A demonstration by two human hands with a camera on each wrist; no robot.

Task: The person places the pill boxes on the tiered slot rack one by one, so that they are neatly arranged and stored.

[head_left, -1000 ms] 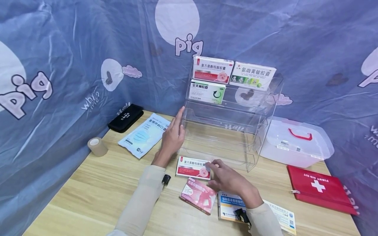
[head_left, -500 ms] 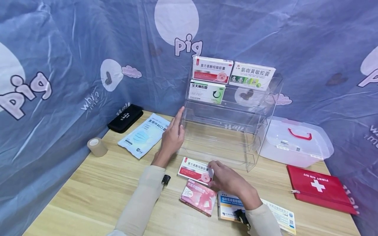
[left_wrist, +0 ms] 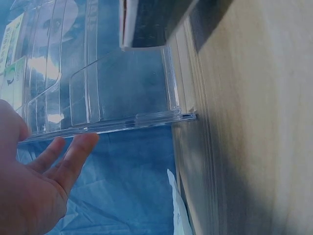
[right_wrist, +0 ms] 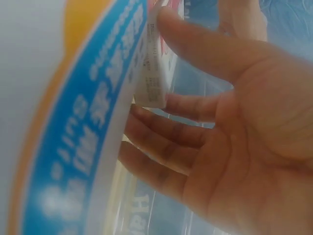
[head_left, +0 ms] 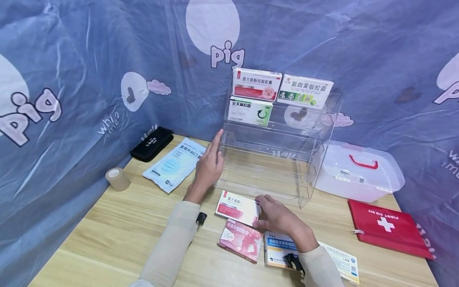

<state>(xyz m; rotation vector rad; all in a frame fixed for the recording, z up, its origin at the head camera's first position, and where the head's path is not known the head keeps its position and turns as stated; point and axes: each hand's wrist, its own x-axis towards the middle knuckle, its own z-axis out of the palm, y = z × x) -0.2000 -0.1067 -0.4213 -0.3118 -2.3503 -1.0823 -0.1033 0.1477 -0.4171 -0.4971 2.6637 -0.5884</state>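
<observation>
My left hand (head_left: 209, 165) rests with fairly straight fingers against the left side of a clear acrylic tiered rack (head_left: 263, 187). In the left wrist view, that hand (left_wrist: 36, 181) lies along the rack's side edge. Just in front of the rack, my right hand (head_left: 281, 217) pinches the right end of a red-and-white medicine box (head_left: 233, 207) between thumb and fingers. The right wrist view shows the box's printed end (right_wrist: 151, 78) between them. Near it lie a pink medicine box (head_left: 241, 241) and a blue-and-white one (head_left: 277, 249), the latter partly under my right wrist.
Upper tiers of the rack hold another red-and-white box (head_left: 256, 83), a green-and-white box (head_left: 305, 91) and a smaller green one (head_left: 249, 111). Right: a clear lidded case (head_left: 358, 171), red first aid pouch (head_left: 389, 229), flat box (head_left: 342, 263). Left: mask packet (head_left: 175, 165), black case (head_left: 152, 143), tape roll (head_left: 117, 179).
The red-and-white box has turned slightly and shifted a little right, and my right thumb and fingers have come around its end. My left hand has stayed at the rack.
</observation>
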